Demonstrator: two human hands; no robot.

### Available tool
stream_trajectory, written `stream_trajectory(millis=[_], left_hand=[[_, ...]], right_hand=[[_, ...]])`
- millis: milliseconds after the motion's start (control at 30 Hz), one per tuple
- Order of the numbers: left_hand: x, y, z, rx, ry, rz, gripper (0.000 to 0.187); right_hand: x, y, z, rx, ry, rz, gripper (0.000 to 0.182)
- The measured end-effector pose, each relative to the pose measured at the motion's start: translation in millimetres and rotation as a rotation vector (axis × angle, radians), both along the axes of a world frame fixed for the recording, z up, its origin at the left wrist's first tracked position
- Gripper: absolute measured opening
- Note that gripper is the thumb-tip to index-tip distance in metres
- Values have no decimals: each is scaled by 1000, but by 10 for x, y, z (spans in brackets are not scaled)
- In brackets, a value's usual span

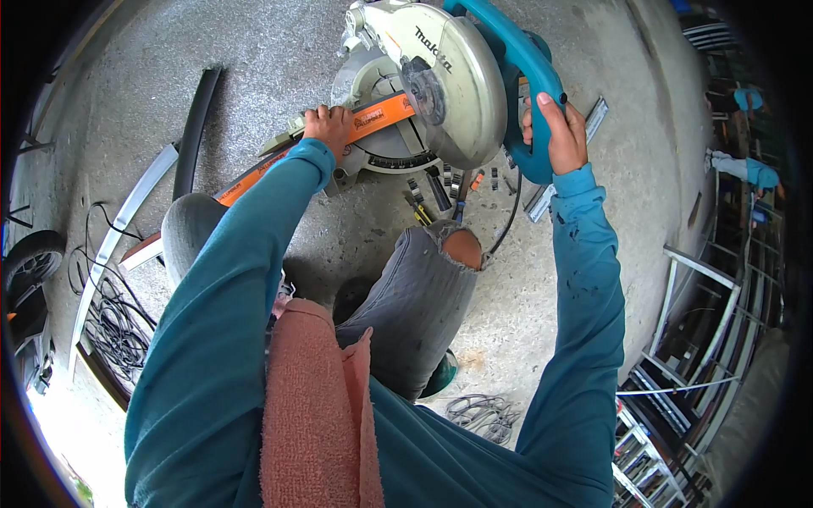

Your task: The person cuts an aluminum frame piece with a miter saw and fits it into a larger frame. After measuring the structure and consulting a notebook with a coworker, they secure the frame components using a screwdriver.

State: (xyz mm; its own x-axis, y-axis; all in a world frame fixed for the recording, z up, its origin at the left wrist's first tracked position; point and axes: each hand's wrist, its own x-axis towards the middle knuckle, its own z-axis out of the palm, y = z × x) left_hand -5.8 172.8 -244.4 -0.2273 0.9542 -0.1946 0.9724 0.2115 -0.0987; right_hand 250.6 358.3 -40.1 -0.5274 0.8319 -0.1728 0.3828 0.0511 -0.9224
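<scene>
On concrete floor, left hand (329, 125) fingers pressing orange strip (373, 117) at saw base, right hand (559, 131) gripping saw handle (525, 76).

A person crouches over a Makita miter saw (432, 80) standing on the concrete floor (254, 59). The right hand (559, 127) grips the saw's teal handle (525, 76). The left hand (329, 125) presses flat on an orange-wrapped metal strip (373, 118) lying across the saw's base under the blade guard. Small offcuts, perhaps metal pieces (445, 182), lie scattered just before the base. Coiled cable (114, 326) lies at the left.
</scene>
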Motion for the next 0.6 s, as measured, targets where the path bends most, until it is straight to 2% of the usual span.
stream_trajectory(millis=[600], left_hand=[[-12, 4, -90, 13, 19, 6, 63]], right_hand=[[-6, -15, -3, 8, -3, -11, 43]])
